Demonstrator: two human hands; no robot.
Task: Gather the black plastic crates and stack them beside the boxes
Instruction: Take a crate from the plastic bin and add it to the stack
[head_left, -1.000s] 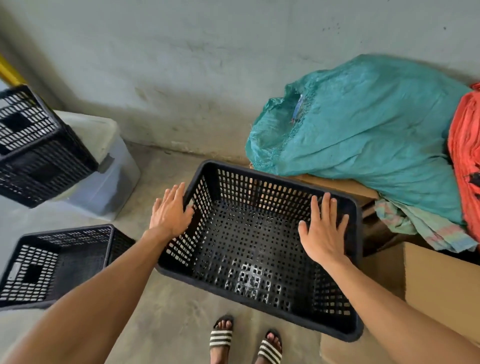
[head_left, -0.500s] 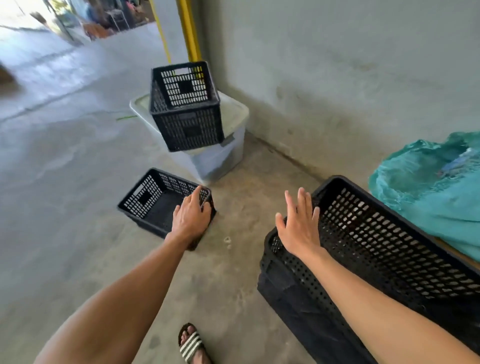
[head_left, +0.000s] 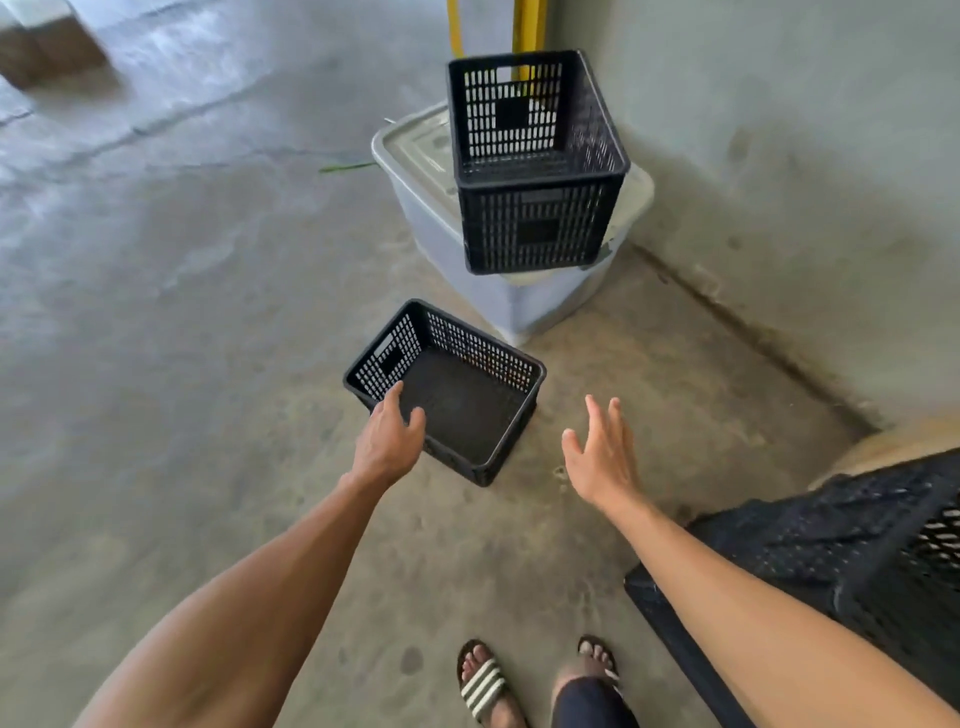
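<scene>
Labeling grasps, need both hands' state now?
Left hand: open, at the rim of the low crate, no grip closed.
Right hand: open, empty.

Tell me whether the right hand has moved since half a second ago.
Yes. The right hand has left the big crate's rim and now hangs open over bare floor, nearer the small floor crate.

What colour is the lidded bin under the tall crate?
Translucent grey bin, pale grey lid; head view.
</scene>
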